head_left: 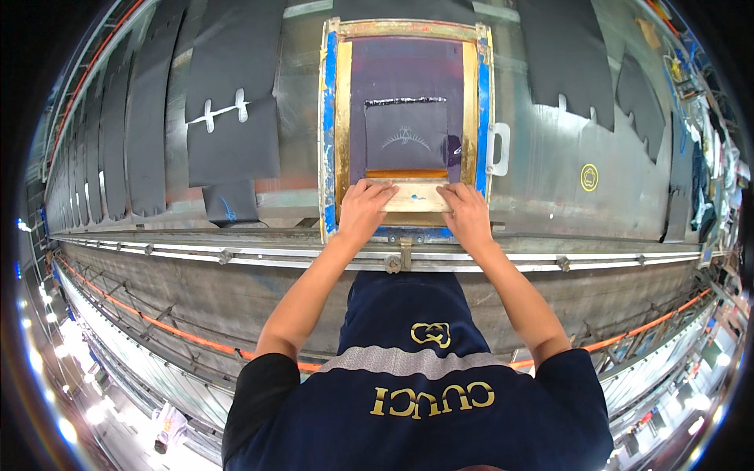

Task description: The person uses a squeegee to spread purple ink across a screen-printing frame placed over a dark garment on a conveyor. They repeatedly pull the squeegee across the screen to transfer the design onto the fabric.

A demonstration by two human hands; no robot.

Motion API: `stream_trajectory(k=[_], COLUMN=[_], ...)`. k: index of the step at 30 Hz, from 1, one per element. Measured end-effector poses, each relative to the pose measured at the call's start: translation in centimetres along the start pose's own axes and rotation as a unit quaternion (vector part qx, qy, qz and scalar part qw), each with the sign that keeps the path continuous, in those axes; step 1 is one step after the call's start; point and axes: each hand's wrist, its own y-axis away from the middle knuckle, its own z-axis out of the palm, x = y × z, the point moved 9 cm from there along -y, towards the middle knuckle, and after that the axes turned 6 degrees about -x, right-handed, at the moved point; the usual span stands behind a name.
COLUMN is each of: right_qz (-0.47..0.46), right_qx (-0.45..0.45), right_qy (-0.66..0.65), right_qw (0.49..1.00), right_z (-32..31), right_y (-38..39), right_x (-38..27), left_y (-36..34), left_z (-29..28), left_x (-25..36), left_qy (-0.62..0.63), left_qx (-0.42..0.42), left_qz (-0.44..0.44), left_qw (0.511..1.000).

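Observation:
A screen-printing frame (331, 118) with blue-taped, yellowed sides sits on the metal table, straight ahead. Its purple mesh (404, 67) shows a dark rectangle (404, 125) bearing a pale line design. Across the lower mesh lies a squeegee (415, 196) with a wooden handle and orange blade. My left hand (367, 208) grips the handle's left end and my right hand (465, 210) grips its right end, fingers curled over the top. A white handle (498, 149) stands at the frame's right side.
The long metal table (514, 200) holds several black cut pieces (228, 141) left and right of the frame. A metal rail (314, 257) with knobs runs along its near edge. An orange hose or strip (184, 331) runs lower down behind me. Clutter (695, 118) lines the far right.

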Motion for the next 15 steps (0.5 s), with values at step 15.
stream_trajectory(k=[15], right_qz=[-0.006], right_qx=[0.082], right_qy=[-0.031], right_qw=[0.996], right_z=[-1.1], right_y=[-5.0], right_x=[2.0], left_y=[-4.9], left_z=[-2.2], left_x=[-2.4], left_qy=[-0.017], left_qx=[0.073], left_qz=[0.012], left_qw=[0.997])
